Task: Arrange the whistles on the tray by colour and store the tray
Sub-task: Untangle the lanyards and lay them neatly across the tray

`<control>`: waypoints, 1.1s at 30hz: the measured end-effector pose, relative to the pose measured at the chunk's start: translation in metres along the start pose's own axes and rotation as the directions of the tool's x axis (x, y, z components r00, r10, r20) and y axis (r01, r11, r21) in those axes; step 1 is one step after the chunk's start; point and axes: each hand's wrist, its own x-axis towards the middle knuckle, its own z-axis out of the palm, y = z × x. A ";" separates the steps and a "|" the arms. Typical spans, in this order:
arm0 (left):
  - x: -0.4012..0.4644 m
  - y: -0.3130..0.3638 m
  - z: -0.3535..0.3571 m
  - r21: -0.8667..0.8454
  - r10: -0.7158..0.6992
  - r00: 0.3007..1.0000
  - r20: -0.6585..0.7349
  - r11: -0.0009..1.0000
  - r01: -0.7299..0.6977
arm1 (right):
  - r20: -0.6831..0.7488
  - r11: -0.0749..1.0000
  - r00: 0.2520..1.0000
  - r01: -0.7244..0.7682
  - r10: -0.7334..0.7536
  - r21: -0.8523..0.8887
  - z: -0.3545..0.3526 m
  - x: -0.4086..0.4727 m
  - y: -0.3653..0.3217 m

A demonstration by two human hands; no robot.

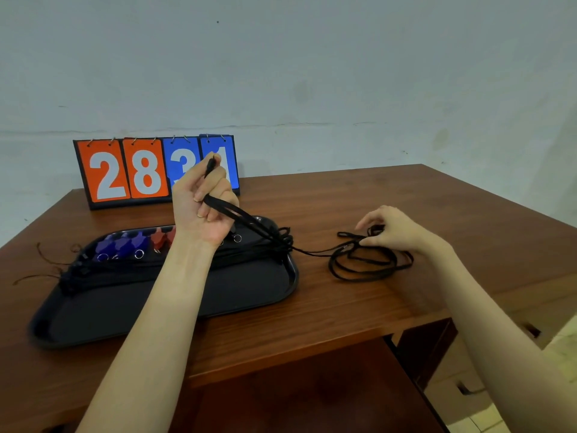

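a brown wooden table [343, 214] fills the view, set against a pale wall. on its left part lies a black rectangular plastic tray [175, 295] with rounded corners. behind the tray stands a flip scoreboard [156, 170] with orange cards showing 28 and blue cards showing 31. along the tray's far edge sit blue plastic whistles [121, 245] in a row, with red plastic whistles [162, 239] just beside them to the right, each with a small metal ring. black cord lanyards [268, 235] run across the tray and spill over its right rim onto the table in loose loops [368, 264]. the left hand [203, 204] is raised above the tray, fisted around a bunch of these cords. the right hand [393, 229] rests by the loops, fingertips pinching a cord.
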 end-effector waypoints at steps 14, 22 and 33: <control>-0.002 0.002 0.001 -0.041 0.007 1.000 0.002 0.999 -0.007 | -0.096 0.966 0.985 -0.160 0.143 -0.202 0.022 -0.011 -0.009; -0.003 0.004 0.004 -0.086 -0.010 0.999 0.046 0.996 0.014 | -0.376 0.888 0.825 -0.460 0.421 -0.015 0.002 -0.001 0.012; -0.004 0.007 0.003 -0.089 -0.007 0.999 0.051 0.996 0.012 | -0.401 0.745 0.681 -0.329 0.613 0.580 -0.013 0.008 0.014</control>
